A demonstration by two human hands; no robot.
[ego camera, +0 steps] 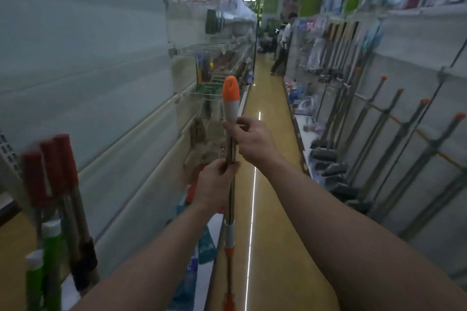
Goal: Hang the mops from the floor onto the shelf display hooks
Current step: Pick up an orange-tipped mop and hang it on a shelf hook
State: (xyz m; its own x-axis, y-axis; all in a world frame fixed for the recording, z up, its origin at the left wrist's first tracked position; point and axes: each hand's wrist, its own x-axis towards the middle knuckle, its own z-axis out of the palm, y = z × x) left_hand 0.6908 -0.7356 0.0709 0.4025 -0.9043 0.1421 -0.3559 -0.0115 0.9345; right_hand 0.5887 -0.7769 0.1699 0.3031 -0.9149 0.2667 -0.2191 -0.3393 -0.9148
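Head view. A mop handle is held nearly upright in the middle of the aisle, above the yellow floor. The handle is a metal tube with a white grip and an orange cap at its top end; a hanging hole is visible in the cap. A white and orange collar is fitted lower on the tube. The mop head is outside the frame.

The tube is gripped by both hands. The left hand is clenched around the tube below the right hand. The right hand is placed just under the white grip, with its fingers closed on the tube.

The shelf on the right side of the aisle carries a row of hung mops with metal handles and orange caps; their dark heads are located near the shelf's bottom edge. The hooks themselves cannot be made out because of blur.

At the left edge, against the left shelf, handles with red grips and green and white handles are stood close together. Further goods along the left shelf are too blurred to identify.

A person is seen at the far end of the aisle.
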